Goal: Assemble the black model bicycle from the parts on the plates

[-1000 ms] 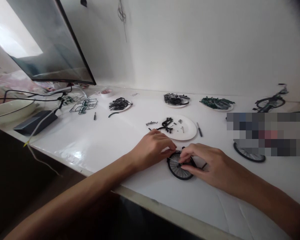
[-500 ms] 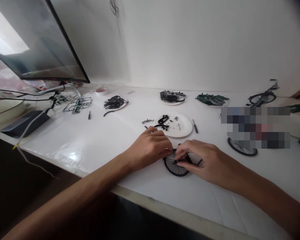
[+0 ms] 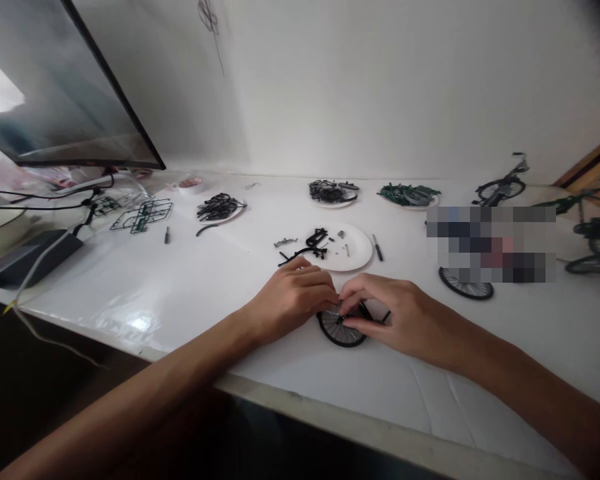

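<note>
My left hand (image 3: 290, 300) and my right hand (image 3: 380, 315) meet over a small black spoked model bicycle wheel (image 3: 341, 342), which lies flat on the white table. Fingertips of both hands pinch at its hub and hide most of the upper half. A thin metal spoke or pin shows between the fingers, but I cannot tell which. Just beyond my left fingers is a white paper plate (image 3: 337, 247) holding small black and metal parts. A second black wheel (image 3: 465, 288) lies to the right, partly behind a pixelated patch.
Further back stand paper plates of black and green parts (image 3: 220, 208), and a small screwdriver (image 3: 378, 247) lies by the near plate. Green plastic sprues (image 3: 141, 216), cables, and a dark box (image 3: 30, 259) lie left under a monitor (image 3: 65, 87). Finished model bicycles (image 3: 500, 190) stand at the right.
The view has swung right, so everything on the table sits further left in frame. Both hands stay on the wheel's hub, and the wheel stays flat on the table.
</note>
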Available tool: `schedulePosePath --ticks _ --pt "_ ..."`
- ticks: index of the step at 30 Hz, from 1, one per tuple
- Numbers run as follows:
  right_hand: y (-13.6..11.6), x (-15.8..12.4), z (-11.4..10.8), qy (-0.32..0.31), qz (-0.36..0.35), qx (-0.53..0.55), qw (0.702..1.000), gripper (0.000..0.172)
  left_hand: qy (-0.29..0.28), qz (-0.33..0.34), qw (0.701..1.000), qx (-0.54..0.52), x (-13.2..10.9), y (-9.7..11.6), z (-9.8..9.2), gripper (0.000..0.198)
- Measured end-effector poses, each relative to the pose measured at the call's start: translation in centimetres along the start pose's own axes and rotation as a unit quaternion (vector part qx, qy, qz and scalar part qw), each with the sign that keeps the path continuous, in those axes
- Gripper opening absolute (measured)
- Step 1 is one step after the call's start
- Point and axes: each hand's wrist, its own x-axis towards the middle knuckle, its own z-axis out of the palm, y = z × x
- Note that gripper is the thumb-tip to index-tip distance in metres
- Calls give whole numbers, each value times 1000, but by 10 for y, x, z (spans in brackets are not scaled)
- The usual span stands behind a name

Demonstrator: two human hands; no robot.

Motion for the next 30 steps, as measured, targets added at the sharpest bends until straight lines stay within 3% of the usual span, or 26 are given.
schedulePosePath --ticks 9,15,30 --pt "1 -3 1 14 -6 -4 1000 26 -31 9 999 -10 3 4 -5 23" --pt "2 -8 1 6 -26 -52 998 11 -35 9 999 -20 3 5 -5 21" --pt "0 -8 -6 -9 -40 -46 998 10 -36 -10 998 -54 4 6 -4 19"
